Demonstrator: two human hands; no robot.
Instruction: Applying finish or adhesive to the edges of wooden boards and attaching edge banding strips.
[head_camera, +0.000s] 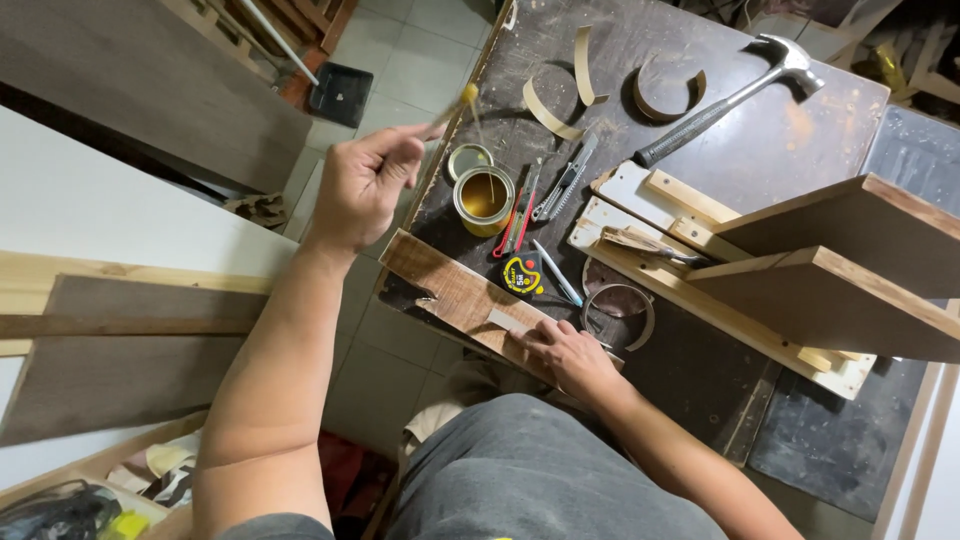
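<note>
Held a glue-tipped stick (447, 112) pinched in left hand (362, 185) above the open glue can (484, 199), letting it drip, while right hand (571, 358), fingers flat, pinned a thin strip (505, 321) to the plank (455, 296) at the bench (790, 140) edge.

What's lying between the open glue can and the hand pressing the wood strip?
In the head view, between the can and the right hand lie a yellow-and-black tape measure, red-handled pliers and the wood strip.
</note>
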